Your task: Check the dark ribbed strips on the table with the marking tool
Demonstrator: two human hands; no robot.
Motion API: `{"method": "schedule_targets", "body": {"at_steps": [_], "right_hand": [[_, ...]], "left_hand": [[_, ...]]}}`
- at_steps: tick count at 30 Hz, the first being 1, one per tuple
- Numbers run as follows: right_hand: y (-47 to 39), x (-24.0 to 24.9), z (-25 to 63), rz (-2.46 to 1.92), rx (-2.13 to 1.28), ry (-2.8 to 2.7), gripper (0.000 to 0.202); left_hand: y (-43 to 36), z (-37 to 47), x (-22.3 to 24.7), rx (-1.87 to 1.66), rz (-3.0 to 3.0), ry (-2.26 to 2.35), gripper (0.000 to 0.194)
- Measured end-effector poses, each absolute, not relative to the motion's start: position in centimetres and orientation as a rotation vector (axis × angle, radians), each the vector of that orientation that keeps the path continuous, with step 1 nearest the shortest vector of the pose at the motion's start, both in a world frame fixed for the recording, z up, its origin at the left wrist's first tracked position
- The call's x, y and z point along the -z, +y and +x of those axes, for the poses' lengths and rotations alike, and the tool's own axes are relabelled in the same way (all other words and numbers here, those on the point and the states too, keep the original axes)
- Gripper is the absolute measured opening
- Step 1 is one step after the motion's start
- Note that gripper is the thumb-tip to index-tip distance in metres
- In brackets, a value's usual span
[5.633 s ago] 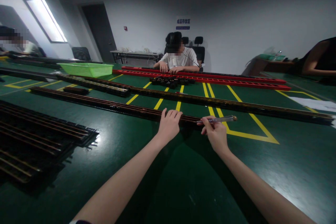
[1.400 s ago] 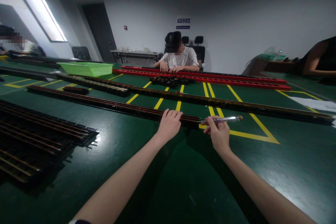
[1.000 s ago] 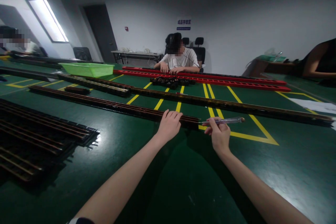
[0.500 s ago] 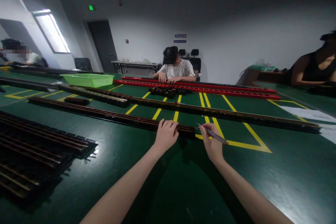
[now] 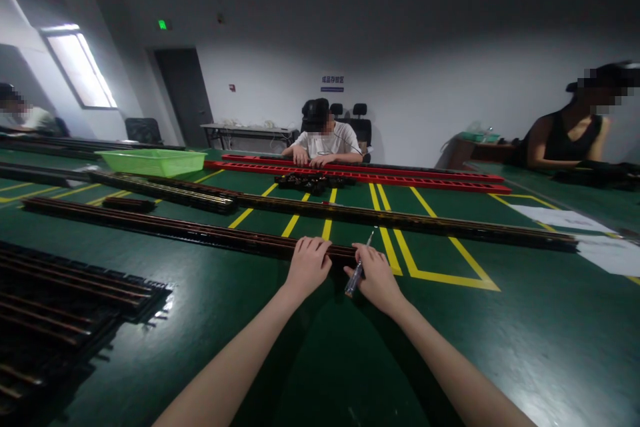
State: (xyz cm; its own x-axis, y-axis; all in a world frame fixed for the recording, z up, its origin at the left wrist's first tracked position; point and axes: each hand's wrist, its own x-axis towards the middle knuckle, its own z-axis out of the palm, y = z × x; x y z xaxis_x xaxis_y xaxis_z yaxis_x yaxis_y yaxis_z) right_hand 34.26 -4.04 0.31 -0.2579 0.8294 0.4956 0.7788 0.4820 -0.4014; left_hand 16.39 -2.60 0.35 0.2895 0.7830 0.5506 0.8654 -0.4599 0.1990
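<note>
My left hand (image 5: 309, 265) is closed over a long dark rail (image 5: 200, 227) with copper-coloured strips, close to its right end. The fingers rest along the far side; the thumb is on the near side. My right hand (image 5: 377, 277) is closed around a small screwdriver (image 5: 356, 277) with a clear handle and a thin metal shaft. The shaft points up and away from me, while the handle slants toward me. The right fingers are at the rail's end, which they partly hide. Whether they also press on the rail, I cannot tell.
Behind lies another long dark rail (image 5: 425, 221), then a heap of black parts (image 5: 310, 181) and red slotted frames (image 5: 400, 177). A green basket (image 5: 153, 161) stands back left. Stacked rails (image 5: 75, 287) lie at near left. Paper sheets (image 5: 560, 218) lie right. A co-worker (image 5: 327, 140) sits opposite.
My right hand has moved left to the rail's end. The screwdriver has turned from pointing left to pointing up and away. My left hand stays on the rail; the view has shifted slightly.
</note>
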Motion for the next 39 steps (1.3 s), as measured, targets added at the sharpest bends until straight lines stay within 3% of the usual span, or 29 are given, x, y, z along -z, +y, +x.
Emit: {"method": "schedule_targets", "body": {"at_steps": [15,22,33,39], "right_hand": [[-3.4,-0.4,34.7,-1.389,-0.213,-2.035,0.027],[-3.8,-0.8,34.1,-1.524,-0.041,-1.918,0.022],[-3.1,0.5,34.7,-1.589,0.255,-1.768,0.026],[-3.4,0.1,34.6,-1.462,0.211,-1.9,0.02]], "left_hand": [[-3.1,16.3,-0.8,0.93,-2.46,-1.565,0.031],[-3.2,16.4,-0.9,0.856,-2.461,-1.547,0.041],[-2.8,16.4,-0.4,0.836,-2.253,-1.748,0.04],[-2.7,16.2,-0.1,0.813,-2.219,-1.759,0.041]]}}
